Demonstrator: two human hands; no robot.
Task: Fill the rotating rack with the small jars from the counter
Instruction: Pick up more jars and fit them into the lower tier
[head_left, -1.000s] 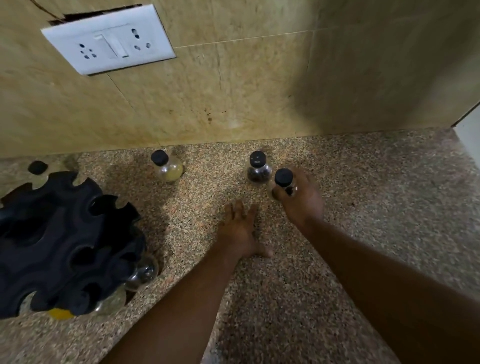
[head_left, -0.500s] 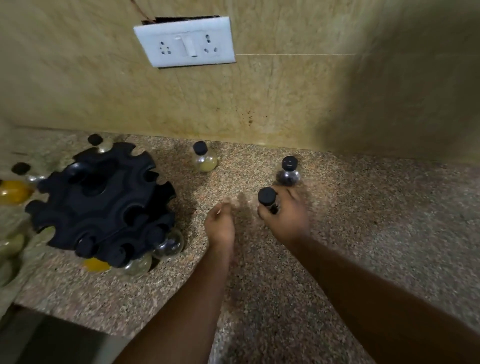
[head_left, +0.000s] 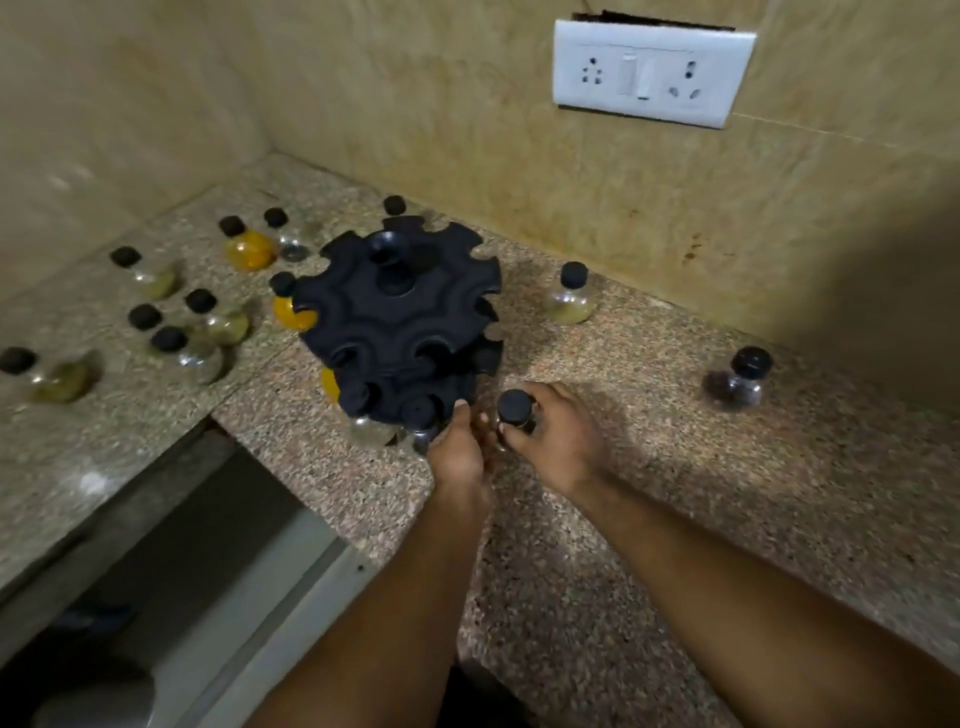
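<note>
Beside the rack (head_left: 400, 322), right hand (head_left: 550, 436) clamped on a half-hidden jar (head_left: 514, 410); left hand (head_left: 460, 452) grip unclear.

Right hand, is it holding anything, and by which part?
Yes. The right hand holds a small black-capped jar, fingers wrapped around its neck and body just under the cap, beside the lower tier of the black rack.
</note>
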